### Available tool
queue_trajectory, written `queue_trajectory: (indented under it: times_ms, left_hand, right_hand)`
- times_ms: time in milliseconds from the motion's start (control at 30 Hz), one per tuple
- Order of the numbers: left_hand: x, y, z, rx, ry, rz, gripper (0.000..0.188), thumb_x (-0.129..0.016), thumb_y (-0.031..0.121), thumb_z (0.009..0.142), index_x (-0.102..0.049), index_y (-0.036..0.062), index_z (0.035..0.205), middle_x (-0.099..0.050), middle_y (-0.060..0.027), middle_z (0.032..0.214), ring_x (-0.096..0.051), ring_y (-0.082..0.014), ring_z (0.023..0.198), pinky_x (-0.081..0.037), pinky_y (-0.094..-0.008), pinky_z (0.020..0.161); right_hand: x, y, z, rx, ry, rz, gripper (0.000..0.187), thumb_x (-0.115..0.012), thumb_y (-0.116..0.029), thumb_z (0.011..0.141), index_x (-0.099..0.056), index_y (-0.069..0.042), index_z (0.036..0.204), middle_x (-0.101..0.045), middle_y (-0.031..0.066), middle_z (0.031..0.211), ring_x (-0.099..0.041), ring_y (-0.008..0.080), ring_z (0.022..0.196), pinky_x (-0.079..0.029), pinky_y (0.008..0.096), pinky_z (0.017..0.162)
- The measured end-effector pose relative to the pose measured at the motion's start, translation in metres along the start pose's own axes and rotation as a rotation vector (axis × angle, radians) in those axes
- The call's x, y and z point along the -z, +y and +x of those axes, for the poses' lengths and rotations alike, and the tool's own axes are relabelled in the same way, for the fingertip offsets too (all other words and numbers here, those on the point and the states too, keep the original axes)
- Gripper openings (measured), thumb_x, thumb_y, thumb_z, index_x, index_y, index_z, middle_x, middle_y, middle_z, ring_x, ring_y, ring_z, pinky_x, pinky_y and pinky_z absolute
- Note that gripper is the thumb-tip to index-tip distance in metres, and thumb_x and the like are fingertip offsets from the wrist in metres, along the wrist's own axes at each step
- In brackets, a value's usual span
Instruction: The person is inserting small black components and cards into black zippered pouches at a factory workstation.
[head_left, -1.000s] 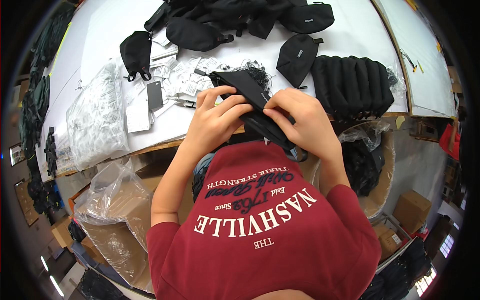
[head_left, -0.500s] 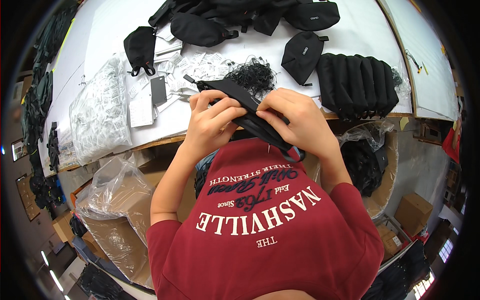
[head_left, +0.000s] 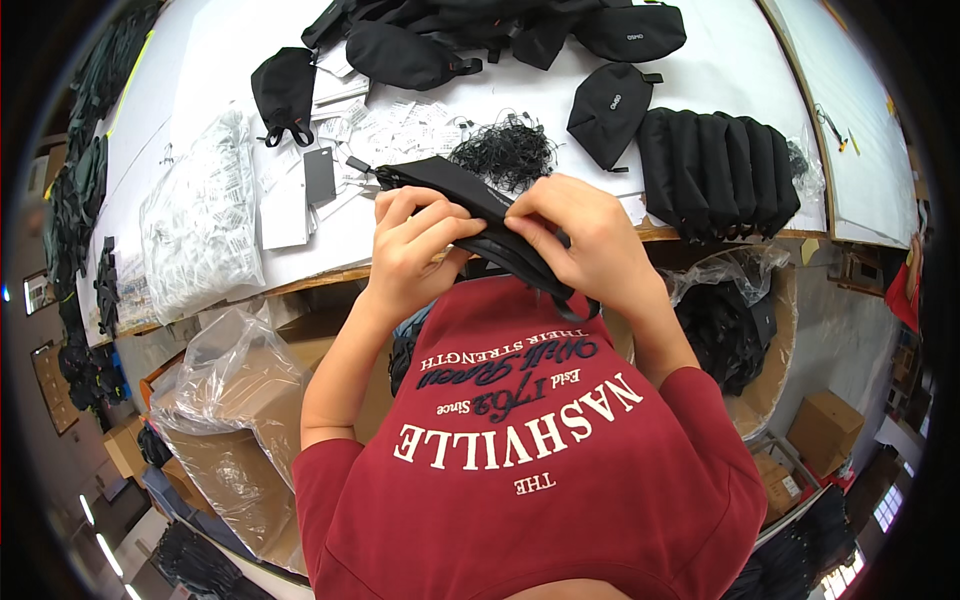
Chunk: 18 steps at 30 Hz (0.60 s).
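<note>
Both my hands grip a black zip pouch [head_left: 445, 178] just in front of my chest, over the table's near edge. My left hand [head_left: 415, 240] has its fingers curled over the pouch's near side. On the other side, my right hand [head_left: 580, 230] pinches the pouch's upper edge between thumb and forefinger. A fabric loop [head_left: 578, 309] hangs from the pouch's lower right end. Just beyond the pouch lies a tangle of black tag strings [head_left: 505, 155]. White printed labels [head_left: 405, 130] and a dark hang tag [head_left: 320, 176] lie to its left.
A clear bag of white labels [head_left: 200, 215] sits on the white table [head_left: 215, 60] at left. More black pouches stand in a row [head_left: 715, 172] at right; others [head_left: 405, 57] lie farther back. Plastic-lined cardboard boxes [head_left: 235, 430] stand below the table edge.
Both hands and the pouch have shifted slightly to the left. My grip on the pouch stays much the same.
</note>
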<state>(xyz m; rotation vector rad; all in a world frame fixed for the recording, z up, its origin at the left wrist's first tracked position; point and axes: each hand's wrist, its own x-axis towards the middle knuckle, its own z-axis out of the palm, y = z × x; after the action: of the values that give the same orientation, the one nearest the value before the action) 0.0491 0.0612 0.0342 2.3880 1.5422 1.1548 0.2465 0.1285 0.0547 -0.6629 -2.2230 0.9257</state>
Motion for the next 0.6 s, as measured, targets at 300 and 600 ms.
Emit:
queue_trajectory:
  times_ms: [300, 600]
  left_hand:
    - [0.026, 0.009, -0.001, 0.072, -0.306, -0.019, 0.027, -0.066, -0.001, 0.054, -0.060, 0.0055, 0.080, -0.061, -0.0052, 0.078, -0.059, -0.0239, 0.078, -0.043, -0.0328, 0.073]
    - [0.046, 0.009, -0.030, 0.438, -0.877, -0.249, 0.024, -0.059, 0.008, 0.073, -0.059, 0.0004, 0.095, -0.062, -0.0181, 0.086, -0.059, -0.0374, 0.084, -0.046, -0.0451, 0.073]
  right_hand:
    - [0.000, 0.012, 0.027, -0.171, 0.057, 0.117, 0.010, -0.066, -0.008, 0.079, -0.060, -0.001, 0.080, -0.059, 0.0086, 0.070, -0.057, 0.0214, 0.060, -0.045, 0.0310, 0.057]
    - [-0.072, 0.001, 0.029, 0.191, -0.134, 0.190, 0.010, -0.068, -0.010, 0.077, -0.062, -0.003, 0.081, -0.061, 0.0105, 0.073, -0.059, 0.0270, 0.065, -0.048, 0.0334, 0.059]
